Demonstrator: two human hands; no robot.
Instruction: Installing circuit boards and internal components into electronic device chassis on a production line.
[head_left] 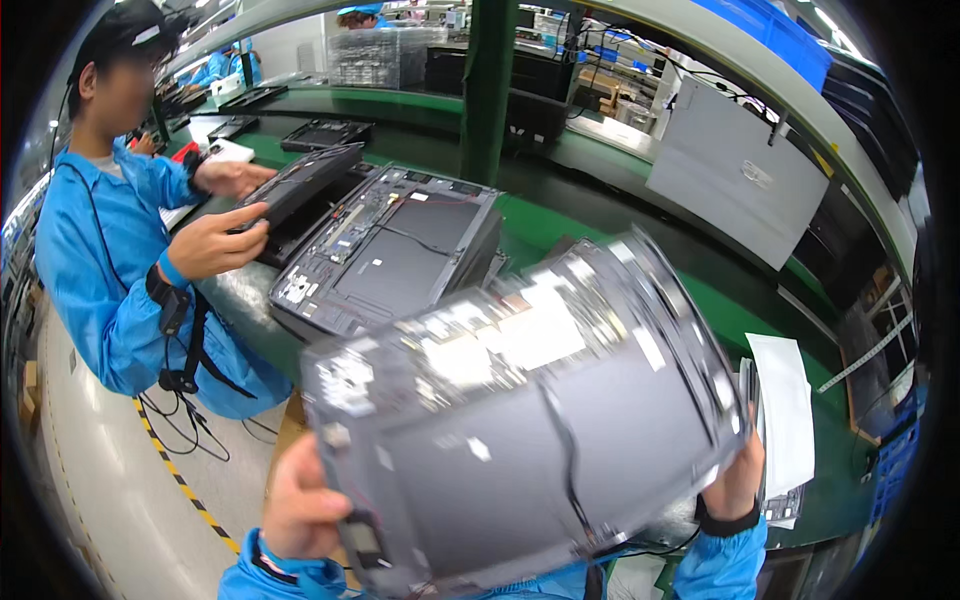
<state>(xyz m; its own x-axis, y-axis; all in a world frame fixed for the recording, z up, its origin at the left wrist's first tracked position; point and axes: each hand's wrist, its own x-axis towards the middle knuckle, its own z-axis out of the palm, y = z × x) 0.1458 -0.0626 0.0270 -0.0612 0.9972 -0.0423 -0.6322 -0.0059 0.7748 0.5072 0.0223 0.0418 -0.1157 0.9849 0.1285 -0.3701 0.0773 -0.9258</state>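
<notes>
Green bench runs beyond left hand and right hand. Dark grey electronics casing, inner parts exposed, tilted between the two hands; slightly blurred. Left hand: pinches the casing's left edge, thumb on the face. Right hand: curled on the right edge, fingers partly hidden. Beyond the left hand: similar open casing; farther left, co-worker grips dark panel. Just right of the right hand: white sheet.
</notes>
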